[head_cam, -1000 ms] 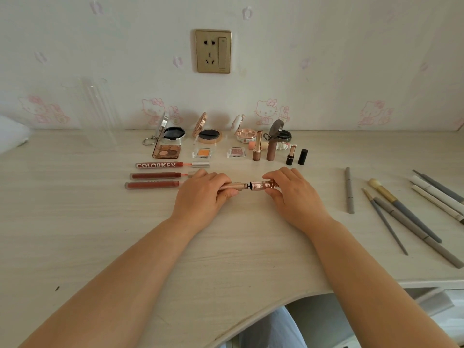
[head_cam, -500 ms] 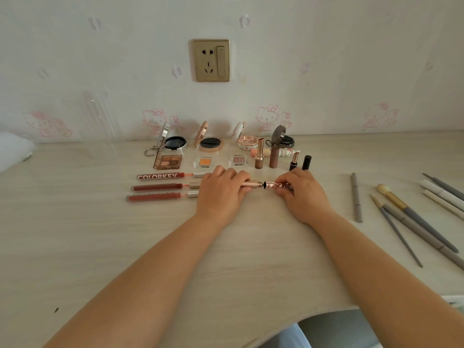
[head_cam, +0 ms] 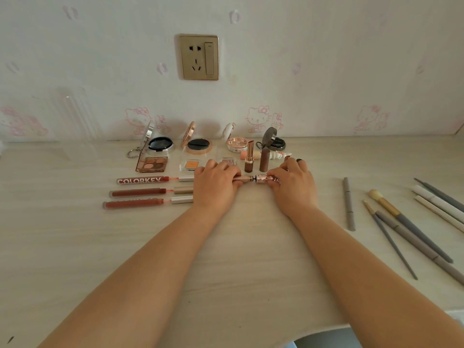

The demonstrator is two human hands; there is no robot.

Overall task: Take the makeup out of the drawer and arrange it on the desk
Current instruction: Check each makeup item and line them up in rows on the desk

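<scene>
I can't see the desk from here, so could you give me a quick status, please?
Left hand, right hand grip one rose-gold tube. Tube low over desk. Upright lipsticks just beyond.

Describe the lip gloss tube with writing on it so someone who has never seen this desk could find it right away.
Start at the gold wall socket and drop to the desk. Left of the left hand, three reddish lip gloss tubes lie side by side. The one you want is the COLORKEY tube, farthest from the person and just in front of the eyeshadow palette; it alone shows white lettering.
</scene>
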